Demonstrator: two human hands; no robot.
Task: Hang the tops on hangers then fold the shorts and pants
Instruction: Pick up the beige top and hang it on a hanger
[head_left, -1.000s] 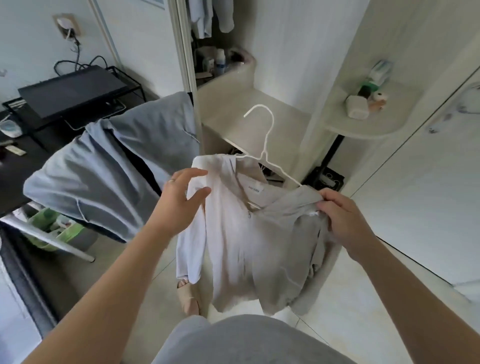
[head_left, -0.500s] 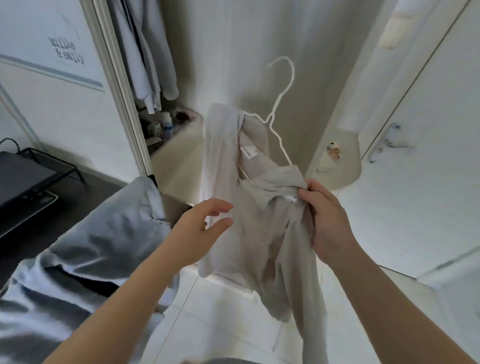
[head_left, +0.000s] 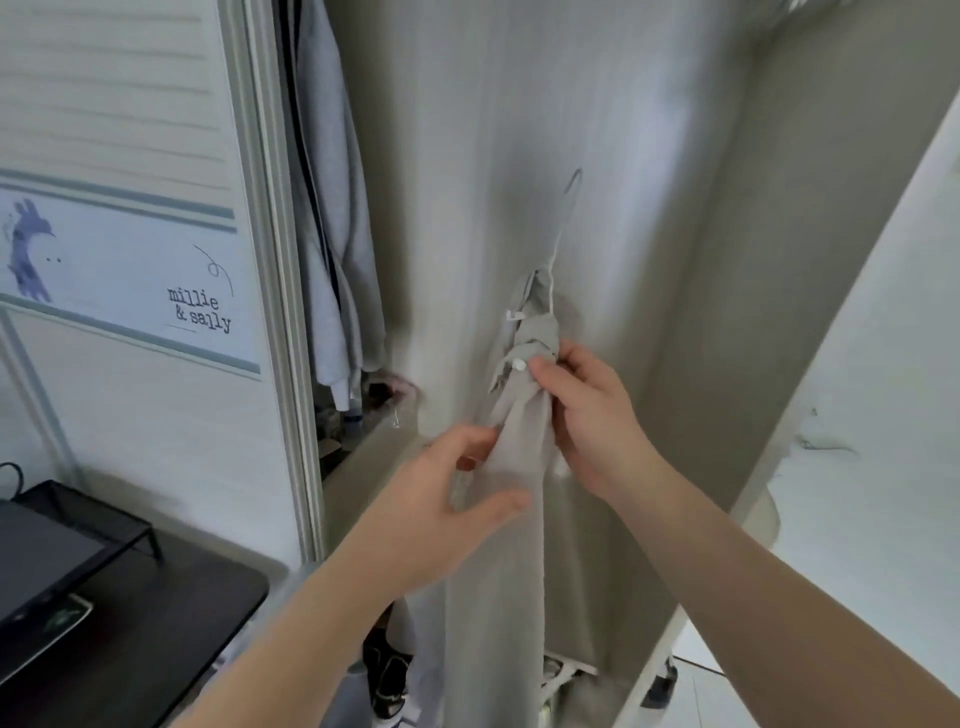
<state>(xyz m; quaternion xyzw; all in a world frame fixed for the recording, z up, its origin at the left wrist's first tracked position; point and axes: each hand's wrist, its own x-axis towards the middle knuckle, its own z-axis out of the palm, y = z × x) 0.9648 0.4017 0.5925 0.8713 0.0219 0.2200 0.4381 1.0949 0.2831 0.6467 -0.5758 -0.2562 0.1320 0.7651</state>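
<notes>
A pale grey top (head_left: 511, 499) hangs bunched and edge-on from a thin white wire hanger (head_left: 563, 223), raised in front of the wardrobe's back wall. My right hand (head_left: 587, 410) grips the bunched shoulder of the top together with the hanger's arm. My left hand (head_left: 441, 483) is just left of the hanging cloth, fingers spread and loosely bent, fingertips touching the fabric. The hanger's hook points up, free of any rail in view.
Grey garments (head_left: 332, 218) hang at the left inside the wardrobe beside the sliding door frame (head_left: 275, 291). A black desk (head_left: 156, 639) with a wire stand is at lower left. Small items sit on a shelf (head_left: 363, 436) behind my left hand.
My view tilted up and the top rose with the hanger toward the wardrobe interior. It turned edge-on and bunched. My left hand came in to touch the cloth. The blue-grey garment left view.
</notes>
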